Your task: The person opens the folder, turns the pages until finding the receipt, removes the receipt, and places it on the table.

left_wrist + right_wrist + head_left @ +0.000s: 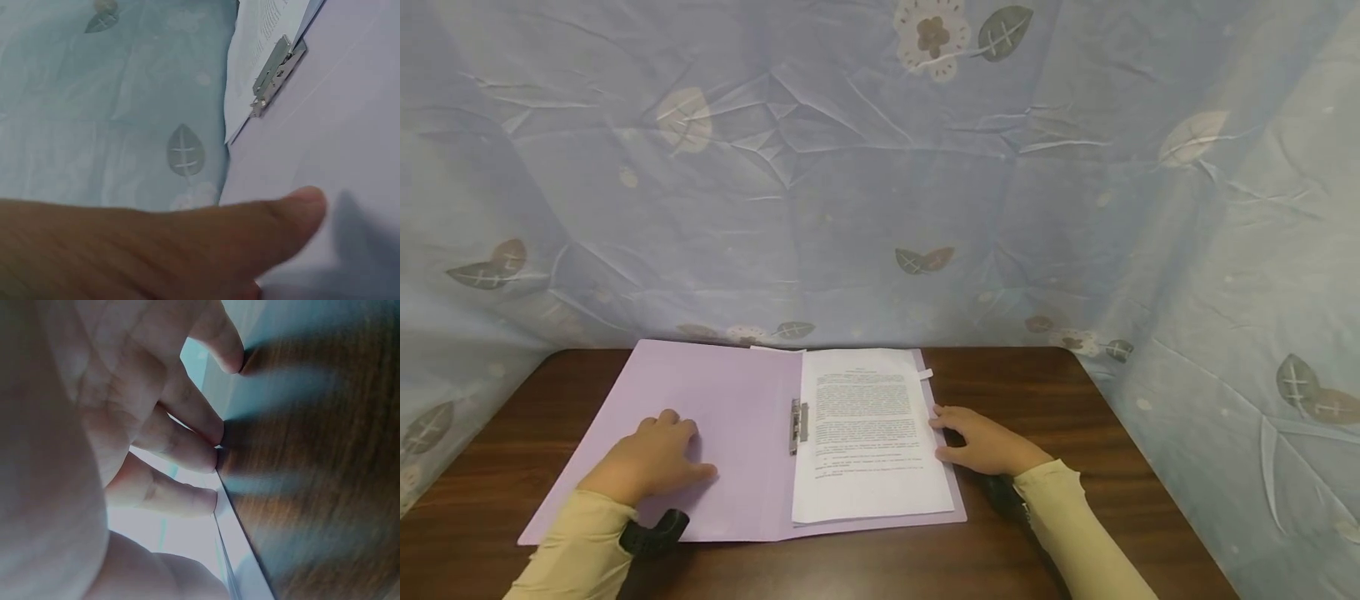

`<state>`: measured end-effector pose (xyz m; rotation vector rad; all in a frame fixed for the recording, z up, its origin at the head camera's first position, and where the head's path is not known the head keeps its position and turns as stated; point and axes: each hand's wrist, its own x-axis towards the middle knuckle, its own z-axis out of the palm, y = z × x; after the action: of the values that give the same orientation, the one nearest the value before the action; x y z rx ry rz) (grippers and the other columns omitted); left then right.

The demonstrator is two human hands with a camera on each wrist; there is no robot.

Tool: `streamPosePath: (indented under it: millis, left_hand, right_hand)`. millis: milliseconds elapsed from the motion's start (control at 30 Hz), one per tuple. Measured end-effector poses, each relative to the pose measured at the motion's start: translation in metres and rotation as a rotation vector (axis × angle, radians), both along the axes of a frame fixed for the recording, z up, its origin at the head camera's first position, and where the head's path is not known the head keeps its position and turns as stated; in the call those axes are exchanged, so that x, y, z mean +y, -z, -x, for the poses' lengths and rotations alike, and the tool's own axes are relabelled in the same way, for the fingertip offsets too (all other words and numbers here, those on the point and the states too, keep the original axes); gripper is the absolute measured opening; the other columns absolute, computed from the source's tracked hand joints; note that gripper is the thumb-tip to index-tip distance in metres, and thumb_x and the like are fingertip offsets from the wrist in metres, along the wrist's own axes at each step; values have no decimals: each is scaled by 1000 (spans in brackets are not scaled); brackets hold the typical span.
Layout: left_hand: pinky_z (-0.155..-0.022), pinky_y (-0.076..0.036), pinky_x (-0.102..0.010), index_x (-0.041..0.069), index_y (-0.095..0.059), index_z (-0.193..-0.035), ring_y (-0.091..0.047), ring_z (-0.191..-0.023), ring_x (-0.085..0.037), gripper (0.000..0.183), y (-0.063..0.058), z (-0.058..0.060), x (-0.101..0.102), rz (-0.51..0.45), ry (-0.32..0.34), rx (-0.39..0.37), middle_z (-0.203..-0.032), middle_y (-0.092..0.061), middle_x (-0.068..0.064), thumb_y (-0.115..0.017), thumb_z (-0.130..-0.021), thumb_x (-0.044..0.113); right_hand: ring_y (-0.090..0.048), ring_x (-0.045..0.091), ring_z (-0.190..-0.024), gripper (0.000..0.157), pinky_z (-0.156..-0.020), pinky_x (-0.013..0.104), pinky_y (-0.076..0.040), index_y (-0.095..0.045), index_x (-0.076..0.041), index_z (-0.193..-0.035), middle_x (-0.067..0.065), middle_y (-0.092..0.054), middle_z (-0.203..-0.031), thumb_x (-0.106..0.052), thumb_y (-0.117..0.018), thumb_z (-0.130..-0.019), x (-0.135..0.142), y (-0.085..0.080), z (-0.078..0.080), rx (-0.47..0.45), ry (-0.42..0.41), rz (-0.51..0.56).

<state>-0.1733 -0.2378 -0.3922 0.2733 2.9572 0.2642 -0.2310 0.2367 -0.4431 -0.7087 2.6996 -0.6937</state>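
Note:
A light purple ring folder (722, 367) lies opened flat on the table. Over its left cover my left hand (655, 457) is spread, fingers relaxed and holding nothing; the left wrist view shows its thumb (294, 215) extended above the cover. Printed white sheets (872, 492) lie stacked on the right side, beside the metal clip (798, 425) at the spine. My right hand (985, 442) is at the right edge of the sheets and folder. In the right wrist view, several fingertips (209, 456) touch that edge, with the thumb over the white paper.
The dark brown wooden table (1030, 383) shows around the folder. A pale blue curtain (850, 208) with leaf prints hangs behind and at both sides. A small white tab (927, 374) sticks out at the folder's right edge. A black strap (655, 533) is on the left wrist.

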Motion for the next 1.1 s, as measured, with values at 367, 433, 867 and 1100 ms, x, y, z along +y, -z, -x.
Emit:
streamPosePath:
  millis: [367, 433, 867, 1100]
  left_hand:
    - [-94, -46, -74, -3, -59, -136, -48, -125, -59, 72, 10, 24, 34, -73, 33, 5, -137, -51, -37, -81, -85, 42]
    - [-96, -46, -74, -3, -57, -138, -46, -127, -59, 74, 11, 27, 38, -89, 43, 5, -139, -49, -37, -82, -84, 41]
    - [-100, -42, -74, 0, -56, -144, -41, -134, -60, 94, 19, 29, 47, -114, 57, -63, -148, -43, -37, -89, -73, 52]
    - [-100, -43, -75, 0, -57, -142, -41, -133, -61, 93, 26, 30, 46, -116, 62, -68, -147, -43, -38, -91, -71, 49]
  right_hand:
    - [-34, 37, -152, 55, -121, 57, -30, -57, -2, -145, 13, -38, -165, -25, -71, -97, -1, 0, 0, 5, 14, -7]
    - [-34, 36, -152, 55, -121, 57, -30, -57, -3, -145, 12, -38, -165, -26, -71, -97, -1, 0, 0, 8, 15, -7]
    - [-35, 36, -152, 55, -121, 58, -30, -58, -4, -145, 11, -39, -164, -26, -72, -97, 0, 2, 0, 12, 23, -5]
    - [-36, 35, -151, 55, -121, 57, -31, -59, -4, -145, 11, -40, -164, -25, -73, -96, -1, 2, 0, 13, 36, -9]
